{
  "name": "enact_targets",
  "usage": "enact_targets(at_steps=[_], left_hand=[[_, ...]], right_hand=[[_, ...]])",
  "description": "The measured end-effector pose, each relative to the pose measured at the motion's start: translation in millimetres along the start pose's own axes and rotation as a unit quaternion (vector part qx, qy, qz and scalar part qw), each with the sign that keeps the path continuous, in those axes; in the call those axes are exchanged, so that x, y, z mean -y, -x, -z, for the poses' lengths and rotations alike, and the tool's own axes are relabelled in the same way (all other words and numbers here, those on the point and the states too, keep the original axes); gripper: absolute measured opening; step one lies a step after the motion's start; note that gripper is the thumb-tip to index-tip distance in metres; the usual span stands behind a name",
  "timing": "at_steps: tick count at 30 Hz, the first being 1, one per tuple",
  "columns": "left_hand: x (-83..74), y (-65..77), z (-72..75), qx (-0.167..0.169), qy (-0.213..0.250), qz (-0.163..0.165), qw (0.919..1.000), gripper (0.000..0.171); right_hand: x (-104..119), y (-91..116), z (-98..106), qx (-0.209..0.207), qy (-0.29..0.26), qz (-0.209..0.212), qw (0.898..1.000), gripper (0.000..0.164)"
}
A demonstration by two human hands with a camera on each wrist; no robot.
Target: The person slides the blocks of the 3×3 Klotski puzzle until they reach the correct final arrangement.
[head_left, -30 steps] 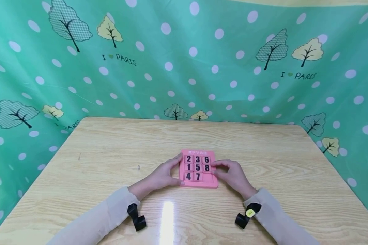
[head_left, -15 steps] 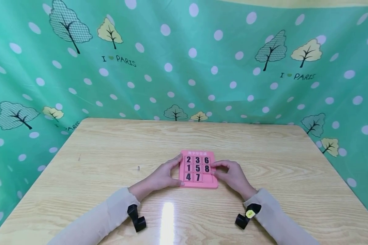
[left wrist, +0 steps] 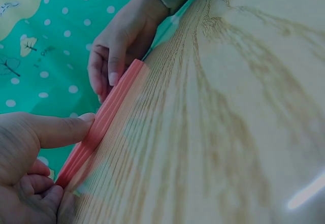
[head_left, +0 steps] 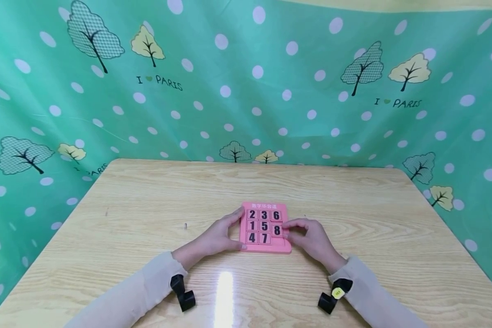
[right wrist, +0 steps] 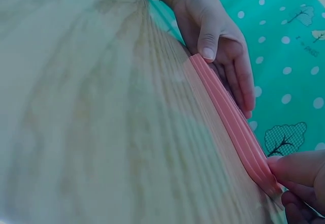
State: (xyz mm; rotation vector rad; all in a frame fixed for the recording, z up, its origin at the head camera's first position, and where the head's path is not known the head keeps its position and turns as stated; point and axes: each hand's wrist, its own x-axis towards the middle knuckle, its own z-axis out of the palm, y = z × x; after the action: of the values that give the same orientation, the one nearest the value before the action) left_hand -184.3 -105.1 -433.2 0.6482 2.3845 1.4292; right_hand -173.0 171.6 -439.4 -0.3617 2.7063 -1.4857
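A pink sliding number puzzle [head_left: 264, 247] lies flat on the table, its tiles reading 2 3 6, then 1 5, then 4 7. The 8 tile [head_left: 276, 230] sits in the right column, between the middle and bottom rows. My left hand [head_left: 218, 233] grips the frame's left side, thumb at the near corner and fingers spread up the edge. At the right side, my right hand [head_left: 313, 239] has thumb and index finger bent against the 8 tile. Both wrist views show only the pink frame's side edge [left wrist: 109, 115], so the tiles are hidden there.
The wooden table [head_left: 156, 191] runs out on all sides of the puzzle. Behind it hangs a green dotted curtain [head_left: 246, 91] with printed trees. A bright light reflection [head_left: 224, 296] lies on the table's near part. Each wrist wears a black camera.
The 8 tile has slid down from the middle row toward the lower right corner, and my right hand has moved slightly toward me with it. My left hand stays put.
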Motion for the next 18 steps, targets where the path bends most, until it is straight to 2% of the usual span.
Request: enact_targets(at_steps=[5,18], left_hand=[[-0.3,0.2,-0.2,0.000,0.002,0.003,1.0000,0.098],[-1.1,-0.3,-0.3,-0.001,-0.008,0.005,1.0000,0.098]], right_hand=[[1.5,5.2,0.9,0.009,0.001,-0.010,1.000,0.020],[-1.1,9.5,7.9,0.044,-0.006,0.012,0.999,0.024]])
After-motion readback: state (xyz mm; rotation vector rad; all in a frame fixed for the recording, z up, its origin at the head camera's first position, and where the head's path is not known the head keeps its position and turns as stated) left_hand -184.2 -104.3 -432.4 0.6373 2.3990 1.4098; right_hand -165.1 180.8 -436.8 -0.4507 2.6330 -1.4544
